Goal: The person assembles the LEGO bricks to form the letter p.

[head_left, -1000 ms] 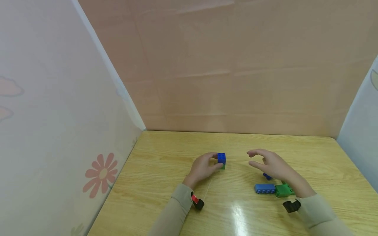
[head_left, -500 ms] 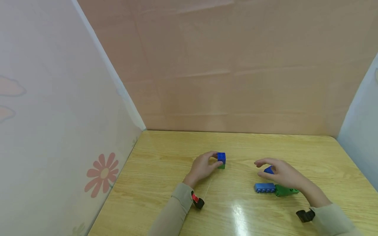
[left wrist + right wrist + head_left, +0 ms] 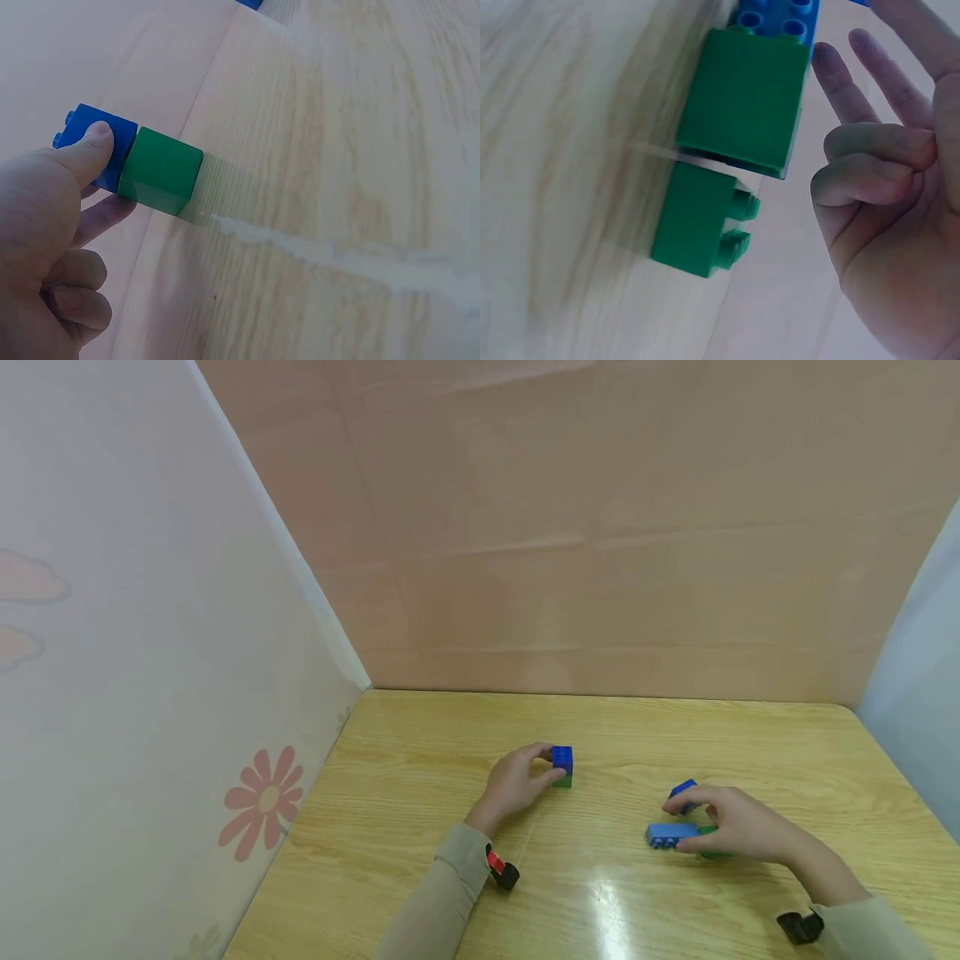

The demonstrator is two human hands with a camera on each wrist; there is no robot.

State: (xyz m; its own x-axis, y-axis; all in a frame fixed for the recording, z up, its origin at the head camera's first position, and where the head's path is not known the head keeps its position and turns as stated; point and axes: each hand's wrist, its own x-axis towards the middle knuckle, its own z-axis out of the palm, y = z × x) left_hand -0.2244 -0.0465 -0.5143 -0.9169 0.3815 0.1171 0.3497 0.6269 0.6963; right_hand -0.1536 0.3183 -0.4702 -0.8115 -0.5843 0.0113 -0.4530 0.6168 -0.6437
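Observation:
My left hand (image 3: 513,789) pinches a blue toy building block (image 3: 562,760) between thumb and fingers. That block sits on a green block (image 3: 161,169), forming a small upright stack on the table. Over on the right, my right hand (image 3: 742,827) reaches above several loose blocks, thumb and index finger apart, with no block visibly gripped. Under it lie a light-blue brick (image 3: 670,832) and a larger green block (image 3: 742,97), end to end. A smaller green block (image 3: 694,221) with studs lies beside them. Just beyond the index finger is a dark-blue block (image 3: 682,787), partly covered.
The wooden table (image 3: 600,893) ends at a brown back panel (image 3: 600,568). A pale wall with a printed flower (image 3: 267,799) stands on the left, and another pale wall (image 3: 926,718) borders the right side.
My right hand has moved right and nearer to me, now over the light-blue and green blocks, which uncovers more of the dark-blue block. My left hand keeps its hold on the stack.

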